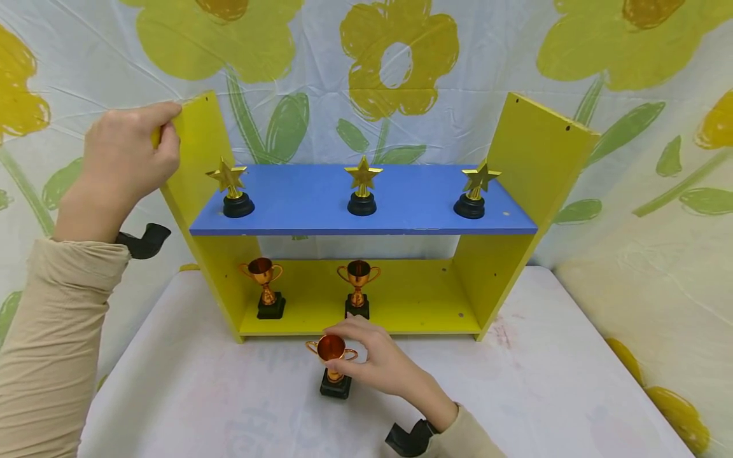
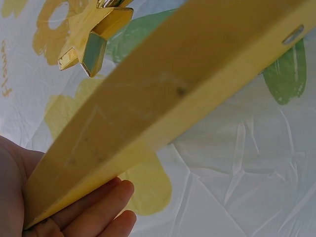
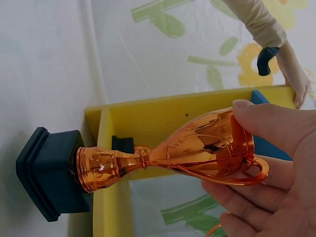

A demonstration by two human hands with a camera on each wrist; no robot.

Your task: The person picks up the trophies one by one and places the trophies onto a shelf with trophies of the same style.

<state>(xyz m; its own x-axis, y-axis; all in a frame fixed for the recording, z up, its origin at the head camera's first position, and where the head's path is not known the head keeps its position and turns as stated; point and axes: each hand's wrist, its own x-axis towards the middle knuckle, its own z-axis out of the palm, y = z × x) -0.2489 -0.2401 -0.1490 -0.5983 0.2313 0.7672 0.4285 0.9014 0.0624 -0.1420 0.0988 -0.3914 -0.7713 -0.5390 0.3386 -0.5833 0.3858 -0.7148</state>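
My right hand (image 1: pixel 375 356) pinches a bronze-coloured trophy cup (image 3: pixel 207 143) by its bowl, thumb on one side and fingers on the other. The cup has two handles and a black base, and is upright in front of the shelf. My left hand (image 1: pixel 128 149) grips the top of the left side panel (image 2: pixel 148 98) of the yellow and blue shelf (image 1: pixel 372 231). Two similar trophy cups stand on the lower yellow board: one at the left (image 1: pixel 271 306), one in the middle (image 1: pixel 358 273), its base partly hidden behind my right fingers.
Three gold star trophies with black round bases stand on the blue board: left (image 1: pixel 238 205), middle (image 1: pixel 362 203) and right (image 1: pixel 469 205). The shelf's right side panel (image 1: pixel 538 140) rises beyond them. A white cloth (image 1: pixel 229 394) covers the table; a flower-printed sheet (image 1: pixel 321 38) hangs behind.
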